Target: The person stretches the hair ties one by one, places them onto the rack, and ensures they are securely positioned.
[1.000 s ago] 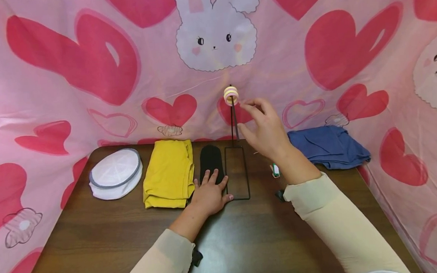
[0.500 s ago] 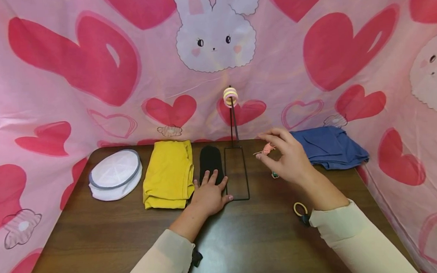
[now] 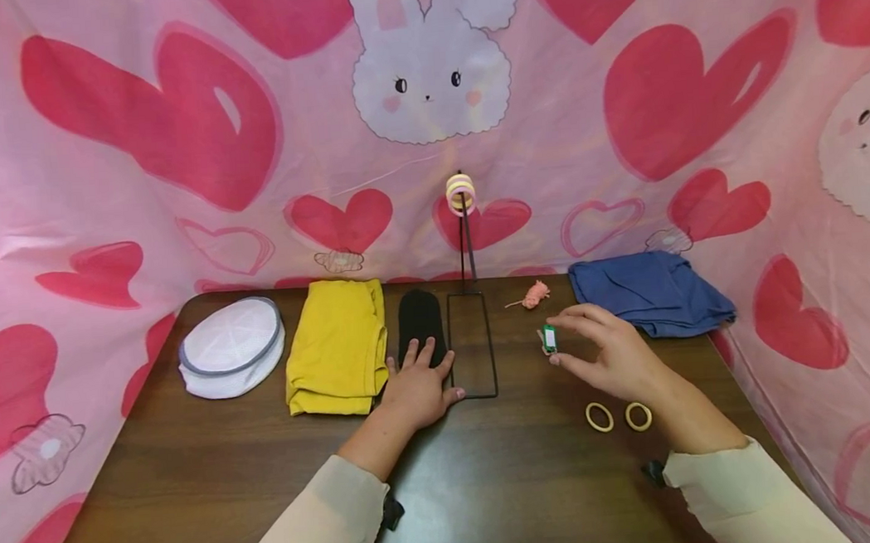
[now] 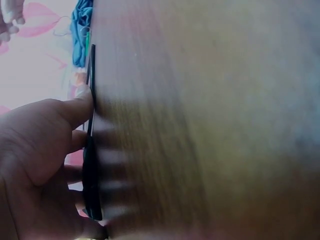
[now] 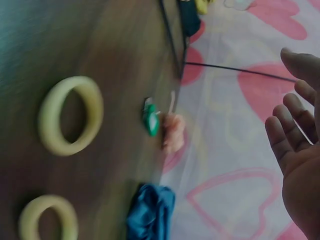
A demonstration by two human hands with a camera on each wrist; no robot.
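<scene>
A: The left hand is laid flat, fingers spread, on the black wire stand base.

B: The right hand is held relaxed and empty above the small green clip lying on the dark wooden table.

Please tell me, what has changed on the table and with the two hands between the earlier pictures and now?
The right hand came down from the rings atop the wire stand, passed the pink hair tie and now hovers open by the green clip. It took hold of nothing. Two yellow rings are uncovered. The left hand stays flat on the stand's base; the cloths did not move.
</scene>
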